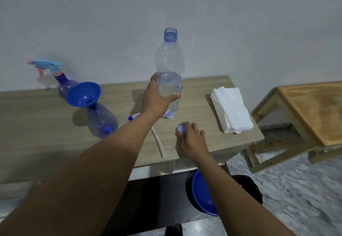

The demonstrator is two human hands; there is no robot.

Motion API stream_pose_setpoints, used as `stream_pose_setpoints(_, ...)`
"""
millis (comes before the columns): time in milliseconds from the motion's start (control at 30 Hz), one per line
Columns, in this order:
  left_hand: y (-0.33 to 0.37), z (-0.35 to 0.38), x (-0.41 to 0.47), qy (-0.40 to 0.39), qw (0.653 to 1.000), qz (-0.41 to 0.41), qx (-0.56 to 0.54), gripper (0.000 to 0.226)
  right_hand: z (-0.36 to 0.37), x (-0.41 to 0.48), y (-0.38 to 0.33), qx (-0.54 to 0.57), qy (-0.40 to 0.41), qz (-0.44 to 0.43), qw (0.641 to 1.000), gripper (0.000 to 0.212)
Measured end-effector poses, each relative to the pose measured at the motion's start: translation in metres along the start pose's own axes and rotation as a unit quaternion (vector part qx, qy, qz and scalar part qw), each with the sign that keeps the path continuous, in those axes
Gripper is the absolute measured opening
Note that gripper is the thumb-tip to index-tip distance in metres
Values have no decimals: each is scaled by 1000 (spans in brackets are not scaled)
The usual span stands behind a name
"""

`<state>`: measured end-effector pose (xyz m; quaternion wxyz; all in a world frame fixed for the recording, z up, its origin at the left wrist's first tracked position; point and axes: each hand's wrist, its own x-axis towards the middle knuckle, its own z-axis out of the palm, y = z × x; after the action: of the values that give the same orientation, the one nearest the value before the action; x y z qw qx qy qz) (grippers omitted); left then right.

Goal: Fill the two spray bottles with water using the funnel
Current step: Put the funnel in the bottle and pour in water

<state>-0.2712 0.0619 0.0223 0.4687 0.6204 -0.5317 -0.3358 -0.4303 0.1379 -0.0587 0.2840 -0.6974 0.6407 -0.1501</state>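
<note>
My left hand (157,98) grips the lower half of a clear water bottle (169,63) that stands uncapped on the table, with water in its lower part. My right hand (192,139) rests on the table and pinches the bottle's pale blue cap (181,128). A blue funnel (83,94) sits tilted in the neck of a purple spray bottle (101,120) with no spray head. Behind it stands a second purple spray bottle (65,87) with its blue and pink trigger head (46,66) on. A loose spray head with its tube (157,141) lies partly hidden under my left arm.
A stack of white paper napkins (231,110) lies at the right end of the wooden table (37,124). A wooden stool (311,113) stands to the right. A blue basin (201,193) sits on the floor below the table's edge. A wall is right behind.
</note>
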Motion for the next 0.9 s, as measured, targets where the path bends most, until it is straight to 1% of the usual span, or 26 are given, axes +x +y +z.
stream_pose_setpoints(67,1,0,0,1,1000,0,0,95,7,5,1,-26,4,-1,1000,34)
stream_pose_setpoints(200,1,0,-4,2,1000,0,0,95,13,8,5,-94,-8,3,996,44)
stream_pose_setpoints(300,2,0,-7,-7,1000,-3,-2,96,10,7,5,-101,-9,-13,995,44)
stream_pose_setpoints(367,4,1,-8,-1,1000,-6,4,95,3,7,4,-74,-12,-17,997,43)
stream_pose_setpoints(467,8,2,-9,6,1000,-14,8,95,-19,12,-3,17,-4,4,1000,59)
stream_pose_setpoints(533,8,-1,-12,0,1000,-23,4,94,-37,16,-15,76,41,-8,996,63)
stream_pose_setpoints(600,6,-5,-21,13,999,-39,15,93,-56,21,-33,118,101,-35,987,67)
stream_pose_setpoints(633,4,-8,-29,29,998,-50,12,88,-65,25,-44,144,125,-53,980,73)
stream_pose_setpoints(667,3,-12,-38,55,997,-55,1,77,-73,28,-56,172,140,-76,972,79)
stream_pose_setpoints(700,2,-16,-50,89,995,-48,-4,62,-81,31,-68,197,148,-102,964,86)
stream_pose_setpoints(767,2,-30,-76,175,984,-11,21,31,-92,39,-90,237,158,-139,949,100)
stream_pose_setpoints(800,1,-38,-86,226,973,13,38,24,-95,43,-101,248,165,-145,943,108)
stream_pose_setpoints(833,2,-47,-95,279,958,33,51,25,-96,48,-111,255,176,-149,939,116)
stream_pose_setpoints(900,1,-65,-104,377,923,28,67,43,-92,58,-125,253,195,-155,935,124)
